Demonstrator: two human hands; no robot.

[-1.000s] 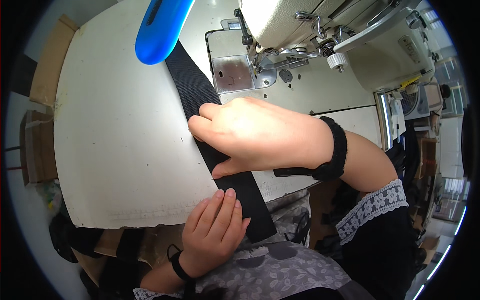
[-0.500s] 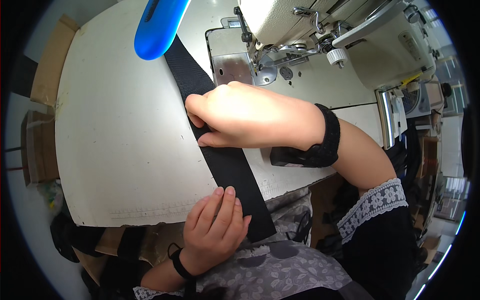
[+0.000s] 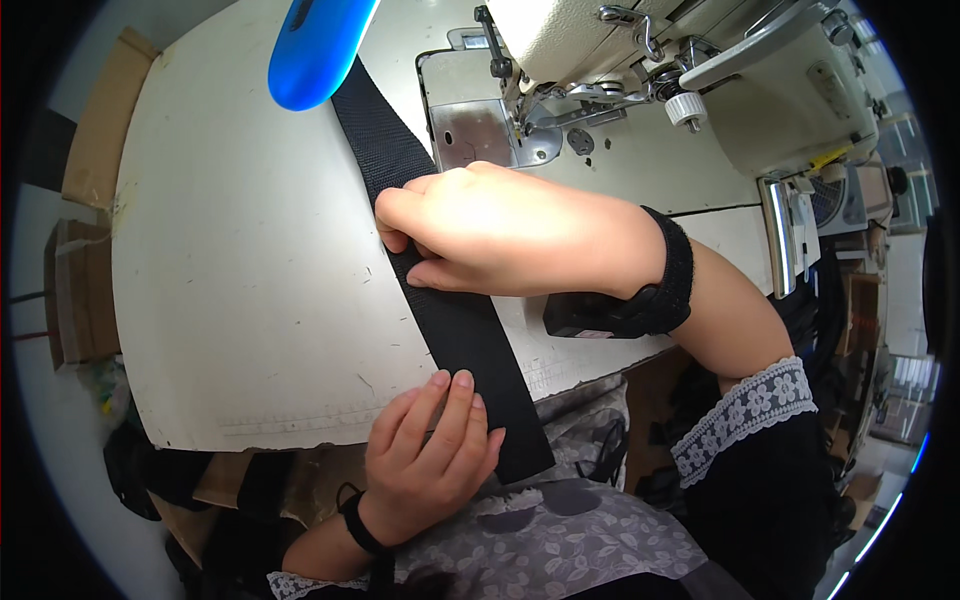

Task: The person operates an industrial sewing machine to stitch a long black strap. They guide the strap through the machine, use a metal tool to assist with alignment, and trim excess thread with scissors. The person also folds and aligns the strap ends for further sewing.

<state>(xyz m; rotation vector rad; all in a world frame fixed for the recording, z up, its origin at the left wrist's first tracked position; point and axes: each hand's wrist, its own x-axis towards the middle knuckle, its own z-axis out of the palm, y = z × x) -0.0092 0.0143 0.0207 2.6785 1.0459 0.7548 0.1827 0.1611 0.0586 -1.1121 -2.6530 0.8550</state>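
Observation:
A long black fabric strip (image 3: 480, 360) lies aslant over the pale tabletop, and its near end hangs past the front edge. Its far part has a ribbed, mesh-like texture; the near part looks smooth. My left hand (image 3: 430, 440) rests on the near end with fingers stretched out, fingertips on the strip's left side. Farther up, my right hand (image 3: 490, 230) is closed over the strip, fingers curled and thumb against it at the left edge. What lies inside those fingers is hidden. Beyond it stands a sewing machine (image 3: 740, 110), its needle area just past my right hand.
A blue rounded object (image 3: 318, 50) reaches in from the top, over the strip's far end. The white sewing table (image 3: 230, 270) has a curved left edge, with cardboard (image 3: 105, 120) beside it. A patterned grey cloth (image 3: 560, 540) covers my lap.
The view has shifted slightly, so the machine sits a little farther right. Both hands keep nearly the same place and hold on the strip.

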